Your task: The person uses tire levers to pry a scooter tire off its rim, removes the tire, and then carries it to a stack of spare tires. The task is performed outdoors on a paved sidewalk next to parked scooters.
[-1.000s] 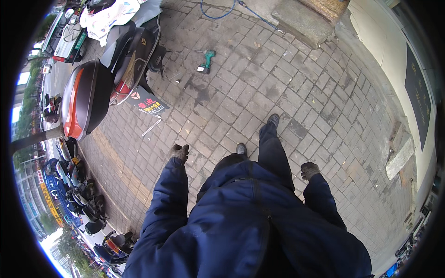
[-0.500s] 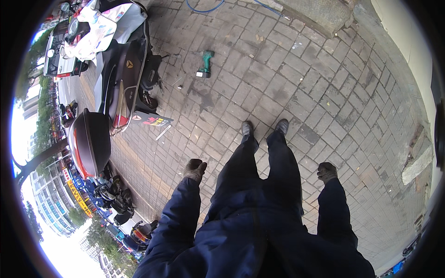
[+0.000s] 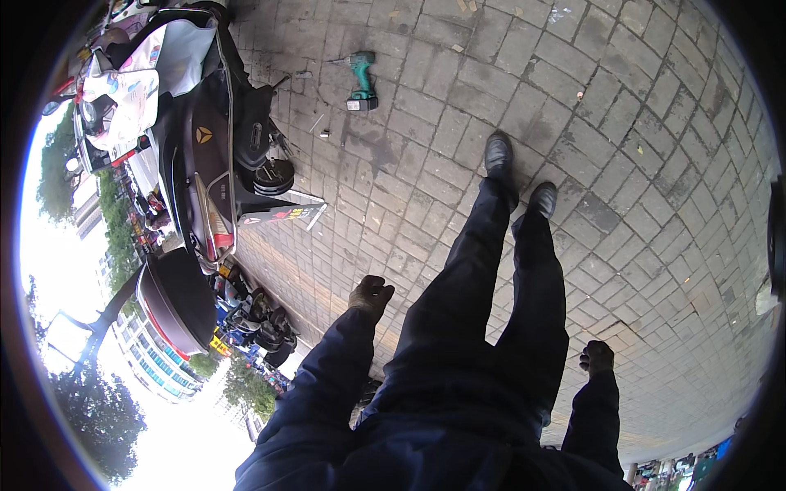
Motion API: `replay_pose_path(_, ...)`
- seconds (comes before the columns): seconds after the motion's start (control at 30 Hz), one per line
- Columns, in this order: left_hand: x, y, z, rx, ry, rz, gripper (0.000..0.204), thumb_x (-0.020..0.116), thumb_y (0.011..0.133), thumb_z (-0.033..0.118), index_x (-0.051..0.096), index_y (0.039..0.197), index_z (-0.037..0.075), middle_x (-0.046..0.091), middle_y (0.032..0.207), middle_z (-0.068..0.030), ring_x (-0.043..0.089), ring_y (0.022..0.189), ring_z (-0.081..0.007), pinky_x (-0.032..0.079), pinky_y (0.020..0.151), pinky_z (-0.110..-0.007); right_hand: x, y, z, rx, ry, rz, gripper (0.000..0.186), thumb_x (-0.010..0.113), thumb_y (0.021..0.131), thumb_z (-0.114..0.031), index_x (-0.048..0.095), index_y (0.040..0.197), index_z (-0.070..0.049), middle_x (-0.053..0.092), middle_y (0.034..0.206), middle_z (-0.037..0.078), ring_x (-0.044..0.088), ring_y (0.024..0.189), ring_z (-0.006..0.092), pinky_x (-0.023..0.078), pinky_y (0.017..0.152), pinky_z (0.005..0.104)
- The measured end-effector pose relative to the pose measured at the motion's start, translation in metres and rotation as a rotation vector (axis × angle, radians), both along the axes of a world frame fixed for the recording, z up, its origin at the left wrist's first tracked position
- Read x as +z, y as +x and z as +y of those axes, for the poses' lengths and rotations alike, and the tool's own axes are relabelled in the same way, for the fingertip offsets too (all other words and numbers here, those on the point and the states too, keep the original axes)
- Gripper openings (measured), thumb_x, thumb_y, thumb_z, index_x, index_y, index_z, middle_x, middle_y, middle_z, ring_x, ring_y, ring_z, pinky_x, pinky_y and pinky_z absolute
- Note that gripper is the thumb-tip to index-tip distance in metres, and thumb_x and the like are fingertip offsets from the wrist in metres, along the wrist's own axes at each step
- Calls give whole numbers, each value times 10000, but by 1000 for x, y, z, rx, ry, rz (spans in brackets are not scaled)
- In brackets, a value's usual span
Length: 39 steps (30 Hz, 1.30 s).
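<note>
My left hand (image 3: 371, 296), in a dark grey work glove, hangs in front of my left hip with its fingers curled in. I see nothing held in it. On the right, my right hand (image 3: 597, 358), gloved the same way, hangs beside my thigh as a loose fist, also with nothing visible in it. Neither hand touches anything. Ahead of me a green cordless drill (image 3: 362, 82) lies on the paving, its bit pointing left and its battery toward me. A small dark piece (image 3: 324, 133) lies near it.
A dark brown scooter (image 3: 209, 155) with a rear top box (image 3: 176, 299) stands at my left. A white printed cover (image 3: 135, 106) drapes its front. Grey brick paving (image 3: 647, 221) spreads ahead and right. More parked vehicles (image 3: 254, 315) stand behind the scooter.
My left foot has stepped ahead of my right. The view has turned, so the scooter's rear and the drill sit differently in it. Both hands stay curled and have swung slightly.
</note>
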<state>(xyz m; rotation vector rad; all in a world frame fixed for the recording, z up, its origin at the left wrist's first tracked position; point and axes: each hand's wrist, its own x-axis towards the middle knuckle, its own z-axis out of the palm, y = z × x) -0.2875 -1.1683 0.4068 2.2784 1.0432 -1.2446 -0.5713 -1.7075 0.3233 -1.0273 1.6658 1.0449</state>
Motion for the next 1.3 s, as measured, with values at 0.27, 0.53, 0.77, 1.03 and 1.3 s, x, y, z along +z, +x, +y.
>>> replay_pose_path(0.27, -3, 65, 19, -41, -52, -59, 355, 732, 817, 160, 572, 1089, -4, 637, 828, -98, 599, 685, -151, 502, 623, -307, -1, 55, 23, -74, -25, -20, 255, 681, 821, -291, 609, 1018, -144, 623, 800, 40, 613, 650, 208, 512, 569, 386)
replay_pose_path(0.53, -18, 88, 56, 125, -70, -41, 354, 743, 808, 148, 574, 1092, 21, 635, 834, -87, 596, 684, -147, 502, 620, -304, -13, 106, 34, -26, -26, 95, 258, 662, 823, -284, 601, 1034, -148, 630, 818, 54, 614, 656, 227, 514, 580, 410)
replay_pose_path(0.77, -40, 68, 84, 143, -26, 70, 380, 743, 805, 166, 562, 1099, 7, 636, 830, -98, 607, 691, -153, 514, 631, -309, -21, 118, 42, 6, 7, 159, 250, 666, 828, -301, 585, 994, -133, 604, 771, 54, 577, 594, 218, 473, 504, 378)
replay_pose_path(1.03, -37, 78, 95, 149, -55, 32, 395, 738, 814, 177, 559, 1112, -9, 647, 857, -111, 618, 699, -163, 515, 641, -311, -1, 202, 36, 136, -79, 141, 202, 633, 829, -224, 584, 997, -122, 604, 782, 60, 586, 611, 230, 480, 517, 396)
replay_pose_path(1.3, -8, 136, 67, 316, -145, -237, 362, 744, 809, 178, 584, 1073, -13, 654, 884, -117, 622, 670, -184, 508, 598, -328, 52, 311, -5, 9, -82, -66, 216, 538, 839, -106, 438, 655, -162, 413, 567, 27, 461, 451, 186, 373, 414, 362)
